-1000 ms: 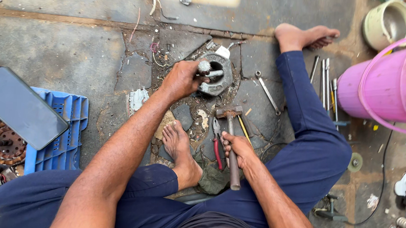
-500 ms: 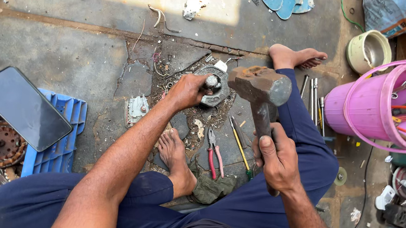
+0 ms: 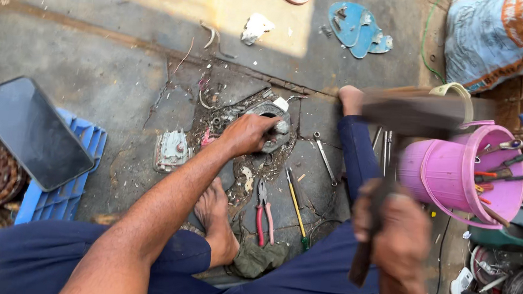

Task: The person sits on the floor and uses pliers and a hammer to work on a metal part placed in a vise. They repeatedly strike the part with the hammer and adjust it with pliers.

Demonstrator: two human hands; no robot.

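Your left hand [image 3: 247, 134] is curled tight over the round grey metal housing [image 3: 273, 129], pinning it to the floor just ahead of your bare foot [image 3: 216, 220]. Your right hand [image 3: 393, 233] is fisted around the wooden handle of the hammer [image 3: 417, 112], whose blurred head is raised beside the pink bucket [image 3: 456, 173].

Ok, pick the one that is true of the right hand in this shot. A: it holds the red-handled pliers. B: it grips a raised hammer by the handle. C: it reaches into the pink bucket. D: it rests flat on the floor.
B: the right hand is closed around the handle of the hammer, whose blurred head is up above the pink bucket, while the red-handled pliers lie on the floor.
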